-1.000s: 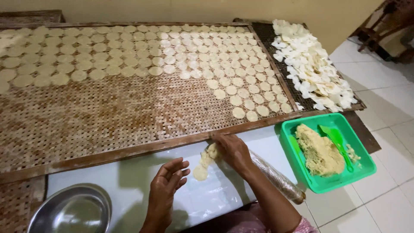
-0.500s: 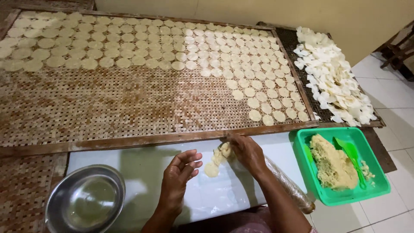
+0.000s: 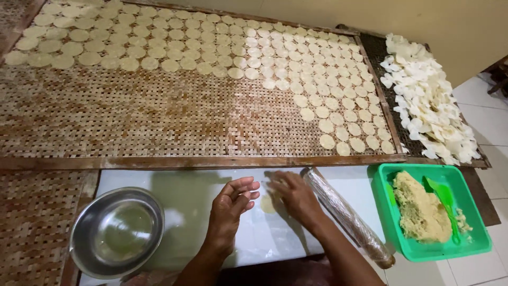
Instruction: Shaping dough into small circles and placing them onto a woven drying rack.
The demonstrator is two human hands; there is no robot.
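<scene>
A green tub (image 3: pixel 479 246) at the right holds a lump of pale dough (image 3: pixel 420 212) and a green scraper (image 3: pixel 444 198); a steel bowl (image 3: pixel 116 233) at the left looks empty. On the white bench (image 3: pixel 185 196) lies a small round dough disc (image 3: pixel 268 204), flat, with no long axis. The right hand (image 3: pixel 296 196) rests on its edge, fingers spread flat. The left hand (image 3: pixel 230 204) hovers beside it, fingers loosely curled, holding nothing. A wrapped rolling pin (image 3: pixel 344 214) lies diagonally just right.
</scene>
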